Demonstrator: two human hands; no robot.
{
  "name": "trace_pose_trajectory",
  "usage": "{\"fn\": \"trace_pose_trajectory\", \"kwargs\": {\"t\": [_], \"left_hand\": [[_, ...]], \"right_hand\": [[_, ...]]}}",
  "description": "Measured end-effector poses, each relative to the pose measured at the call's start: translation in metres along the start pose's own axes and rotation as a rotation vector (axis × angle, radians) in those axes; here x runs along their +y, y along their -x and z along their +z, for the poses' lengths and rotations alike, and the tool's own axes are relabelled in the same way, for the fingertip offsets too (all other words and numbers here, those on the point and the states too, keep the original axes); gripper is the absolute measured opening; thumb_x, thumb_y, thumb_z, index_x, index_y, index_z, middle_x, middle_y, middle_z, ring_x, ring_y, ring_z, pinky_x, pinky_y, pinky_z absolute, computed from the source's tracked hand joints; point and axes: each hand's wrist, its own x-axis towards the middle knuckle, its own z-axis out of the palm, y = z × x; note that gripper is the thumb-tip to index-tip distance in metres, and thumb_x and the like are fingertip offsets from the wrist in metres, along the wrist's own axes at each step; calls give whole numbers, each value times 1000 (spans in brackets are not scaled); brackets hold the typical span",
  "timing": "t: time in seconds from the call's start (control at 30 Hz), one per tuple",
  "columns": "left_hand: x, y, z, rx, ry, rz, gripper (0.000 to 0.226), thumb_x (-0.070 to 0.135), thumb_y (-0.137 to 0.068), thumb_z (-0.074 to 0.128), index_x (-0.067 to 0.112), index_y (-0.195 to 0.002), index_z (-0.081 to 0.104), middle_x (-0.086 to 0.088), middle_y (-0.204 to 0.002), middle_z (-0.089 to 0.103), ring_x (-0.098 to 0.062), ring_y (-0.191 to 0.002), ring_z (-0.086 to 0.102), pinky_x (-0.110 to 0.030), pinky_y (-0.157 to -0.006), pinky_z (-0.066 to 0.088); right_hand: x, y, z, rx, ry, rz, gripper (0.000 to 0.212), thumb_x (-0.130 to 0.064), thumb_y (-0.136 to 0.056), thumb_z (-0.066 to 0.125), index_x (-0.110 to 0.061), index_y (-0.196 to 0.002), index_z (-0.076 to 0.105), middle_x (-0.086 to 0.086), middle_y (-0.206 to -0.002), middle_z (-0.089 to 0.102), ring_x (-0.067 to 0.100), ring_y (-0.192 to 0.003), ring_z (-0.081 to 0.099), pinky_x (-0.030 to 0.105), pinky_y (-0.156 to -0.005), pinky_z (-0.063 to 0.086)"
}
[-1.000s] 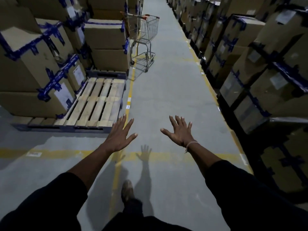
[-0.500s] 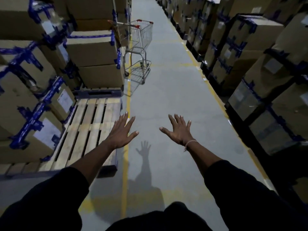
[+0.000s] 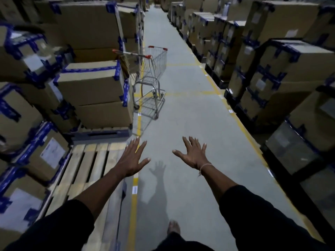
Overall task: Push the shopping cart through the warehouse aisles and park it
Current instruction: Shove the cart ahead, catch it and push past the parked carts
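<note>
A metal shopping cart (image 3: 154,69) with red corner caps and a red-tipped handle stands ahead at the left side of the aisle, close against the stacked boxes. Its basket holds nothing that I can see. My left hand (image 3: 132,158) and my right hand (image 3: 194,154) are stretched out in front of me, palms down, fingers spread, holding nothing. Both hands are well short of the cart, with bare floor between.
Stacked cardboard boxes (image 3: 94,84) with blue tape line the left on pallets; a bare wooden pallet (image 3: 87,167) lies at my left. More box stacks (image 3: 282,69) line the right. Yellow floor lines (image 3: 135,200) edge the grey aisle, which runs straight ahead.
I have walked forward along the aisle, so the cart and boxes are nearer. Both hands stay outstretched, spread and holding nothing.
</note>
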Motion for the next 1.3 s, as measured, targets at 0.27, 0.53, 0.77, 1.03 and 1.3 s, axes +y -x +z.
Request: {"fn": "trace_pose_trajectory", "kwargs": {"t": [0.27,0.53,0.77,1.03,1.3], "left_hand": [[-57,-197,-75,111,-7,-41,94,85,-87,17,35,-164,-2,5,-166,-29,-17,-153,-26,-43,-124,-7],[-150,-373,-97,111,4,-93,93,78,-89,26,31,-165,1,-1,-169,-22,-20,-156,-21,-48,-126,-4],[-254,-535,-134,55,41,-111,98,87,-88,20,30,-165,3,-5,-171,-16,-25,-156,-21,-46,-126,-3],[-338,-698,-205,35,-59,-80,102,85,-81,14,29,-165,1,-4,-171,-16,-17,-150,-25,-46,-127,-1],[-406,-844,-220,22,-43,-159,82,55,-104,45,28,-164,-4,-5,-171,-18,-24,-156,-21,-49,-128,0]], "right_hand": [[-38,-218,-84,35,44,-118,98,-87,-87,37,-32,-165,11,4,-173,3,26,-158,-8,62,-121,-14],[-66,-425,-102,42,81,-183,106,-94,-79,31,-33,-164,12,3,-173,4,26,-158,-7,63,-120,-14],[-107,-617,-105,7,107,-178,97,-84,-88,41,-31,-165,13,6,-172,6,28,-159,-5,62,-121,-12],[-157,-793,-127,69,15,-190,117,-97,-69,26,-30,-164,17,6,-172,10,29,-158,1,63,-122,-7],[-184,-980,-132,74,33,-306,110,-91,-76,34,-25,-163,23,8,-171,12,30,-158,3,60,-123,-7]]}}
